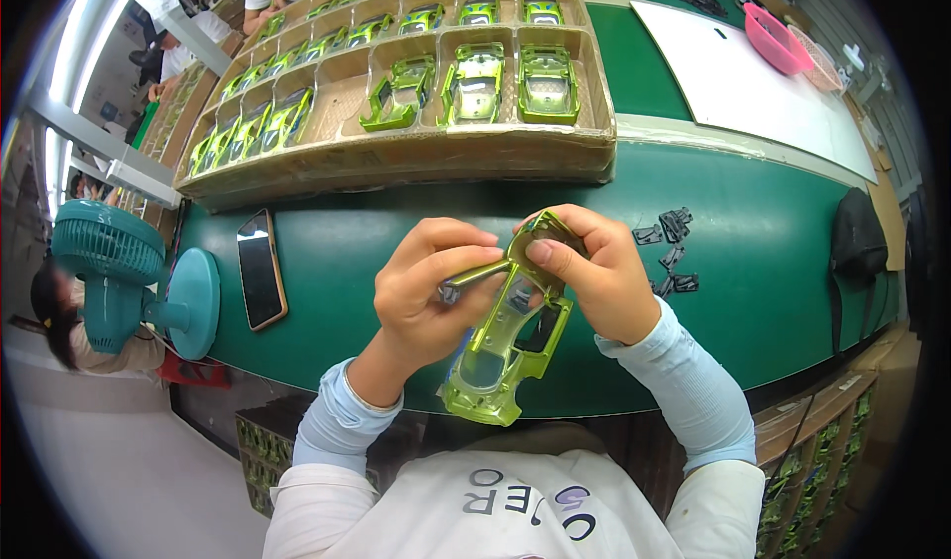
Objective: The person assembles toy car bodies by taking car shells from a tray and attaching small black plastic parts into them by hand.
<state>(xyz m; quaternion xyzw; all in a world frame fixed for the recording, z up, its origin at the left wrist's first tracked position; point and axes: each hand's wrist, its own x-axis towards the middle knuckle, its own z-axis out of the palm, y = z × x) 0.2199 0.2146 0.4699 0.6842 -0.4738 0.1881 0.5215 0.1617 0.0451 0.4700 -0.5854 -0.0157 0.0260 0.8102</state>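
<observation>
A shiny lime-green toy car body shell with clear window plastic is held up over the near edge of the table. My right hand grips its far end, the thumb pressed on the inner face. On the other side, my left hand has its fingers closed around a narrow green edge of the shell; its fingertips partly cover that spot. Whether a small separate part is also between the left fingers, I cannot tell. To the right of my hands lie several small black plastic parts.
A cardboard tray with dividers, holding rows of similar green shells, stands beyond my hands. A phone and a teal fan are at left. A white board, pink basket and black bag are at right. Other people sit farther off.
</observation>
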